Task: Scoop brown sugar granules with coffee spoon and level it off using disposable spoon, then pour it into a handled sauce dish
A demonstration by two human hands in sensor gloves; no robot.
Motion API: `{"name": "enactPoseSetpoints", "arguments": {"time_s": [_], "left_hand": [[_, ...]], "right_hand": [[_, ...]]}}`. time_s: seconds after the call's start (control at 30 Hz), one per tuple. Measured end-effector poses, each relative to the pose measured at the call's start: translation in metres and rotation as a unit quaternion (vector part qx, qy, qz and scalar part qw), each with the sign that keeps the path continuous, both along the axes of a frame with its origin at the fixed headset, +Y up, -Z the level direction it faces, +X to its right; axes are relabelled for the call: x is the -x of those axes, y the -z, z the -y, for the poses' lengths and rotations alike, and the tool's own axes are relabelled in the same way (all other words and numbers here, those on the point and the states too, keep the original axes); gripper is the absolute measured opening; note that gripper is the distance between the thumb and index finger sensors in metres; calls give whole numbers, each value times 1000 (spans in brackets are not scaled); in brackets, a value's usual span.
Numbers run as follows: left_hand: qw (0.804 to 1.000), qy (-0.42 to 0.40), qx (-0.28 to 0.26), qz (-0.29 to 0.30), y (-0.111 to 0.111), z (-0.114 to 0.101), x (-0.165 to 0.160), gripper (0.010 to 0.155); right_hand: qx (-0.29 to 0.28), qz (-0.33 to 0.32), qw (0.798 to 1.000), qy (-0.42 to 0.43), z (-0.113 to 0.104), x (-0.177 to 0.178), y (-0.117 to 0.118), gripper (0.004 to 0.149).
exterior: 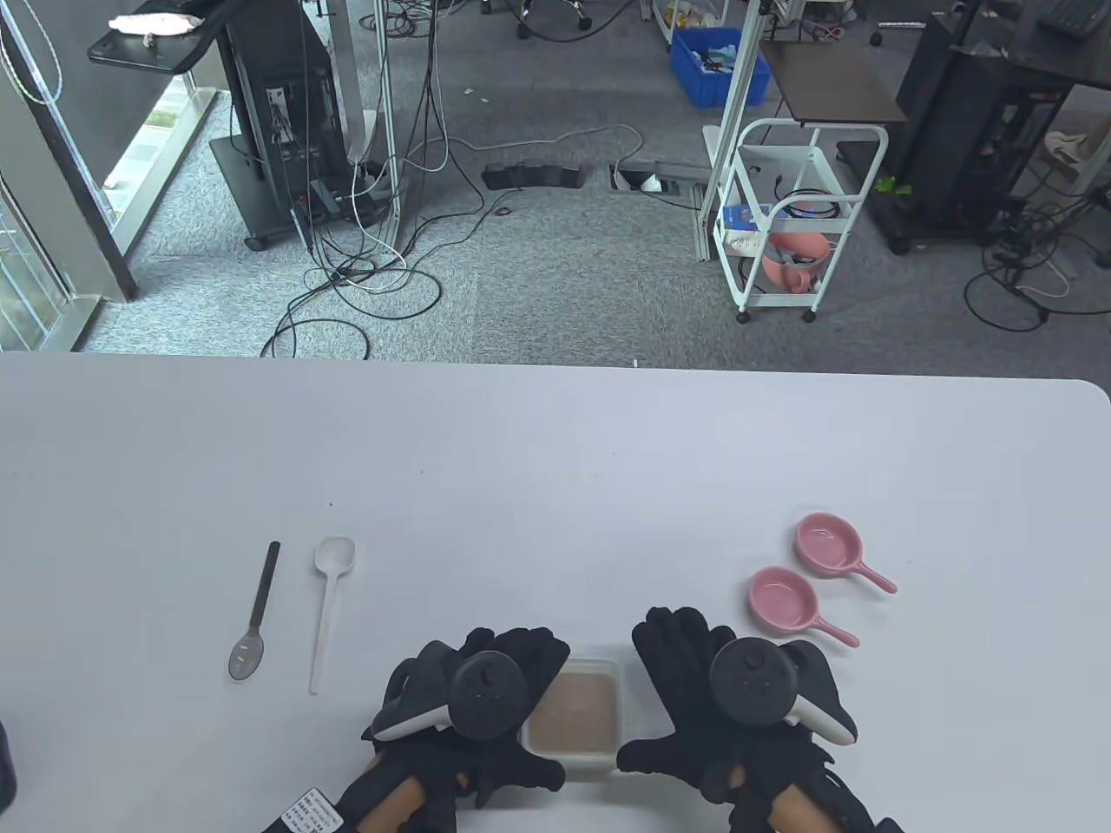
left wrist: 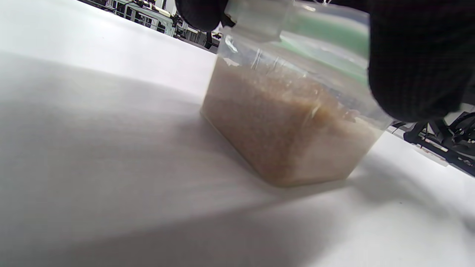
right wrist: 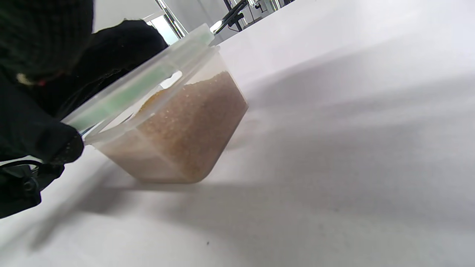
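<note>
A clear plastic box of brown sugar (exterior: pixel 575 716) stands near the table's front edge, its green-sealed lid (right wrist: pixel 141 85) on top. My left hand (exterior: pixel 486 685) grips the box's left side, fingers and thumb on the lid's rim (left wrist: pixel 326 37). My right hand (exterior: pixel 738 685) grips the right side, a fingertip (right wrist: pixel 55 148) at the lid's corner. The dark metal coffee spoon (exterior: pixel 254 620) and the white disposable spoon (exterior: pixel 328 607) lie side by side to the left, untouched. Two pink handled sauce dishes (exterior: pixel 785 599) (exterior: pixel 829 542) sit empty to the right.
The white table (exterior: pixel 555 451) stretches far beyond the objects. Its rounded far right corner is in view. Behind it are a floor with cables, a white trolley (exterior: pixel 794 217) and equipment stands.
</note>
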State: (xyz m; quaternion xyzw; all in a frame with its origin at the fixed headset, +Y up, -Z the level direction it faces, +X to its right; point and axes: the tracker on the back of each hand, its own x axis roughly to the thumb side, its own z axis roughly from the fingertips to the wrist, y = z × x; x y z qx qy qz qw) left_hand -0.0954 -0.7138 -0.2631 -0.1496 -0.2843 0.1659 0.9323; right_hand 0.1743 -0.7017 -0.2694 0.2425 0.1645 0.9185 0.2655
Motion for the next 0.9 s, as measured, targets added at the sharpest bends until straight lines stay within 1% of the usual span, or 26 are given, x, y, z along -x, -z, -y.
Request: {"name": "enactPoseSetpoints", "arguments": {"time_s": [0.1, 0.17, 0.23, 0.3, 0.43, 0.53, 0.57, 0.73, 0.9], "left_hand": [[1000, -21, -7, -5, 0, -8, 5, 116], [999, -33, -22, -17, 0, -17, 13, 115], [997, -49, -39, -48, 3, -28, 28, 115], [994, -60, -48, -80, 7, -34, 43, 115], [983, -56, -55, -164, 16, -38, 80, 115], [975, -20, -58, -211, 22, -32, 96, 114], [973, 2, -55, -224, 25, -27, 100, 114], [970, 75, -25, -229, 36, -1, 98, 114], [973, 94, 7, -211, 40, 18, 85, 113]], "right_hand": [[-15, 1, 1000, 14, -4, -2, -1, 105], [-26, 6, 999, 31, -8, -5, -1, 104], [-38, 10, 998, 47, -11, -7, -1, 103], [-41, 12, 998, 49, -12, -8, -1, 103], [-35, 13, 998, 51, -11, -9, -1, 102], [-33, 12, 998, 51, -12, -9, -2, 101], [-33, 13, 998, 51, -12, -9, -1, 101], [-27, 13, 998, 52, -11, -9, -1, 101], [-24, 10, 998, 52, -11, -9, -2, 100]]}}
